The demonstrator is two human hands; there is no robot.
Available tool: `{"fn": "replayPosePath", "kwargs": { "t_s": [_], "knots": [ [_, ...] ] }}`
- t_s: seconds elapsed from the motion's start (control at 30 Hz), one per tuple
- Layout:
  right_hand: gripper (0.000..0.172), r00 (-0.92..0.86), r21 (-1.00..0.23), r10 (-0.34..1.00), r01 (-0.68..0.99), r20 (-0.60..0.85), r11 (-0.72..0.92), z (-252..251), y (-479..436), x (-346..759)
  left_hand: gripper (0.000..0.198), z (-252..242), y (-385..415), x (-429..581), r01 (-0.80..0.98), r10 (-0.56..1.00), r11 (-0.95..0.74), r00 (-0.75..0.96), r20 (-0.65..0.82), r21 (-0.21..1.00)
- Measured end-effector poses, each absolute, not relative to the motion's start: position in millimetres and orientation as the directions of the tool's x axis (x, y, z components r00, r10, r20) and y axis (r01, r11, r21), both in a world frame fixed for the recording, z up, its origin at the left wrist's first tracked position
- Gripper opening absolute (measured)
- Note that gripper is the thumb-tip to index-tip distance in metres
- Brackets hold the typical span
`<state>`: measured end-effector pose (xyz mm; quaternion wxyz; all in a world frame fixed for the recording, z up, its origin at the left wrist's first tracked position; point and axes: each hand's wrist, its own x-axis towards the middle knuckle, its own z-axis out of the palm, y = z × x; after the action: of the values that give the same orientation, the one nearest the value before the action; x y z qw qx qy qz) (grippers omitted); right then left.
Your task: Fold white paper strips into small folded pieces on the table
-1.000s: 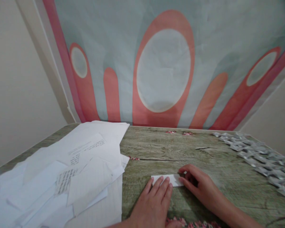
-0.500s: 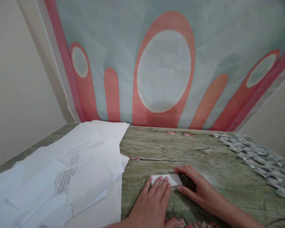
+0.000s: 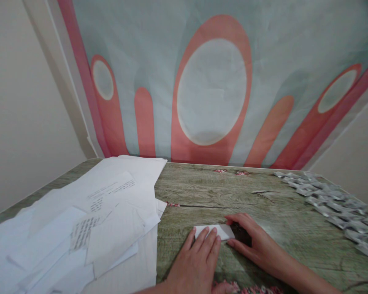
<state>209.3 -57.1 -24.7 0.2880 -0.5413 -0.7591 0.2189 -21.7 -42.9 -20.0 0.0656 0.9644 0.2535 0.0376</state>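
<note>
A small folded piece of white paper (image 3: 222, 231) lies flat on the wood-patterned table, its right end cut at a slant. My left hand (image 3: 198, 253) rests on its left part, palm down with the fingers stretched out. At the slanted right end is my right hand (image 3: 251, 239), thumb and fingers spread apart in a curve around that end. The index fingertip is close to the paper's upper right corner and the thumb is near the lower one; whether they touch it I cannot tell.
Loose white sheets (image 3: 119, 228), some with print, are heaped over the table's left side. Several folded grey-white paper pieces (image 3: 331, 204) lie in rows along the right edge. Behind the wooden table top (image 3: 202, 188) hangs a blue-grey and red patterned backdrop (image 3: 159, 49).
My right hand has shifted very slightly to the left, closer to the paper's slanted end. My left hand and the paper look almost the same.
</note>
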Motion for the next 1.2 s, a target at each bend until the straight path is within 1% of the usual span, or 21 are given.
{"fn": "replayPosePath", "kwargs": {
  "t_s": [0.2, 0.33, 0.43, 0.53, 0.7, 0.8, 0.93, 1.2],
  "knots": [
    [0.038, -0.249, -0.631, 0.943, 0.700, 0.222, 0.333, -25, -58, 210, 0.073, -18, -43, -21, 0.489, 0.499, -0.859, 0.866, 0.037, 0.151],
    [0.037, -0.251, -0.610, 0.933, 0.707, 0.257, 0.358, -26, -58, 210, 0.073, -20, -43, -21, 0.483, 0.492, -0.867, 0.868, 0.064, 0.124],
    [0.033, -0.266, -0.578, 0.924, 0.722, 0.275, 0.380, -24, -59, 208, 0.070, -22, -43, -22, 0.484, 0.492, -0.869, 0.867, 0.076, 0.104],
    [0.027, -0.331, -0.509, 0.903, 0.747, 0.272, 0.427, -18, -60, 205, 0.069, -21, -43, -22, 0.483, 0.492, -0.868, 0.868, 0.063, 0.112],
    [0.028, -0.454, -0.327, 0.836, 0.774, 0.310, 0.542, -12, -65, 199, 0.071, -17, -40, -21, 0.491, 0.502, -0.852, 0.865, 0.020, 0.182],
    [0.027, -0.491, -0.261, 0.815, 0.781, 0.307, 0.568, -13, -68, 195, 0.072, -13, -37, -21, 0.509, 0.521, -0.832, 0.854, -0.003, 0.221],
    [0.027, -0.494, -0.258, 0.827, 0.790, 0.268, 0.556, -15, -69, 192, 0.070, -8, -35, -21, 0.529, 0.539, -0.813, 0.842, -0.027, 0.243],
    [0.024, -0.497, -0.252, 0.824, 0.790, 0.271, 0.559, -11, -67, 190, 0.068, -4, -37, -22, 0.535, 0.546, -0.817, 0.838, -0.010, 0.214]
  ]
}}
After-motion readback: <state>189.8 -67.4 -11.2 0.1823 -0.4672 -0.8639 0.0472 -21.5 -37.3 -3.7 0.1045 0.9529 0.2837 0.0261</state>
